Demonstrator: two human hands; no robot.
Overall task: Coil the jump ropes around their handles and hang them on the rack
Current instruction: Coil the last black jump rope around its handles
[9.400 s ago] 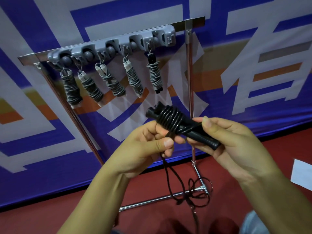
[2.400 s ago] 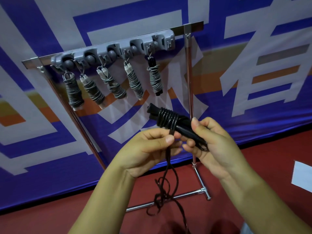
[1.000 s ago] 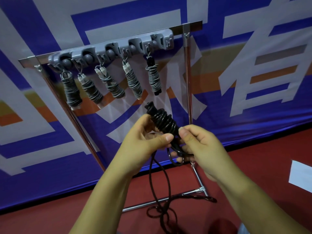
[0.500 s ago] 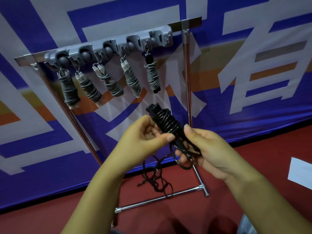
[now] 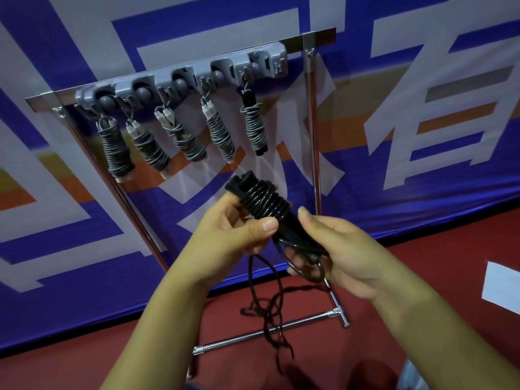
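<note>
- Floor (image 5: 439,249): dark red, smooth. A white sheet (image 5: 502,288) lies on it at the right edge, partly cut off.
- Backdrop: banner (image 5: 84,263) in blue, white and orange blocks with large white characters; it fills the wall behind everything and reaches the floor.
- Rack (image 5: 311,130): chrome tube frame standing in front of the banner, top bar tilted in the wide-angle view, base bar with T-foot on the floor at lower right.
- Grey hook strip (image 5: 185,77) fixed along the top bar, row of round knobs and hooks.
- Five coiled grey ropes (image 5: 219,136) hang from the strip side by side, each wound around its handles. Four show pale handle ends; the rightmost has black handles.
- Black jump rope (image 5: 264,201): held in front of the rack, below the hanging bundles, not touching them. Handles lie together, tilted up-left, tight glossy coils over the upper part, lower part bare.
- Loose cord (image 5: 270,313) drops from the hands in a tangle toward the floor, crossing the base bar in view.
- Left hand (image 5: 233,235): fingers curled around the coiled section, thumb pressed across just below the coils.
- Right hand (image 5: 346,254): fingers curled around the lower handle ends, a loop of cord passing through them.
</note>
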